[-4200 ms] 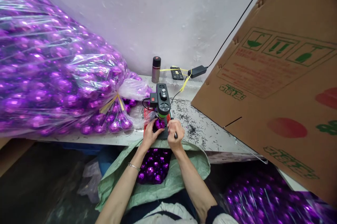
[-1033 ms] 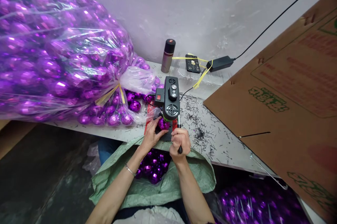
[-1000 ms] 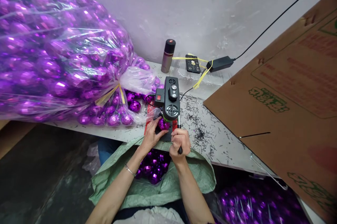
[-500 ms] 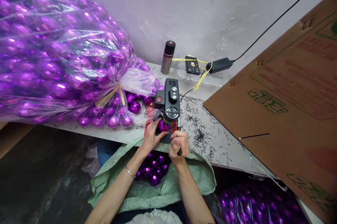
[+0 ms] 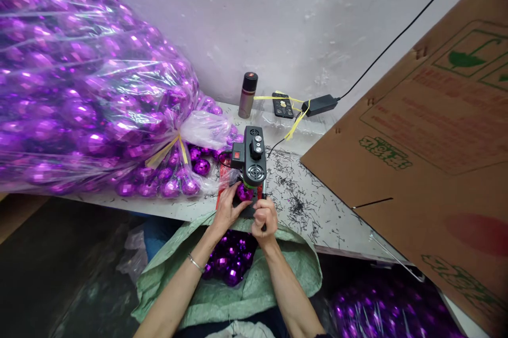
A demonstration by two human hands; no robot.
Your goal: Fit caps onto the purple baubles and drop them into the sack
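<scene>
A small black press-like machine (image 5: 255, 155) with a red switch and a side lever stands on the worktable. Under its head sits a shiny purple faceted ball (image 5: 244, 192). My left hand (image 5: 227, 208) grips that ball from the left, thumb and fingers around it. On the right, my right hand (image 5: 265, 218) is closed around the black lever handle (image 5: 264, 227). Below both hands, an open green woven sack (image 5: 286, 280) holds several purple balls (image 5: 230, 261). The underside of the ball and its contact with the machine are hidden.
A tied clear bag of purple balls (image 5: 99, 110) fills the left. Behind the machine are a spray can (image 5: 248, 96), a phone-like black object (image 5: 283, 106) and a power adapter (image 5: 319, 105). Short black bits (image 5: 293, 200) litter the table (image 5: 337, 229). A cardboard box (image 5: 416, 169) leans at right.
Throughout, my left hand stays at a ball under the machine and my right on the lever. The camera view has shifted slightly; I see no clear change in the grips.
</scene>
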